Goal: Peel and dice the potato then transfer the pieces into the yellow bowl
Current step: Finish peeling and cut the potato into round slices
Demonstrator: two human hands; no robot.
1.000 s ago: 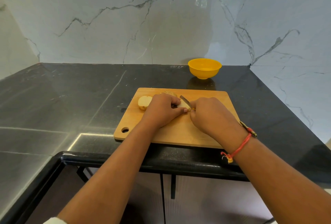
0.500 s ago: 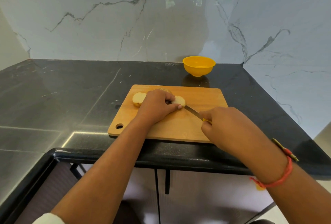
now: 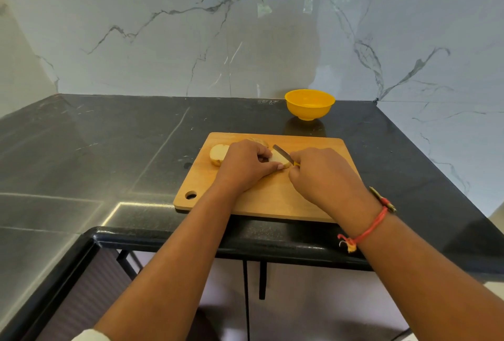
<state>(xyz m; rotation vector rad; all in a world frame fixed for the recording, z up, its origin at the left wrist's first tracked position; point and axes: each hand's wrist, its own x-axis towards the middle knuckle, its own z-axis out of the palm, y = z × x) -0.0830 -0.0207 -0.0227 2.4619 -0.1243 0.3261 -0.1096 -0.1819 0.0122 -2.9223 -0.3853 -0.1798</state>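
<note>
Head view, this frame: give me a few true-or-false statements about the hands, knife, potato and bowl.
1. The yellow bowl stands on the black counter behind the cutting board. True.
2. Diced potato lies in the bowl. False: no pieces show in it.
3. The right hand grips a knife, its blade at the potato piece that the left hand holds. True.
4. The left hand rests flat on the counter. False: it holds the piece on the board.
5. A second potato piece lies on the board, left of the left hand. True.
</note>
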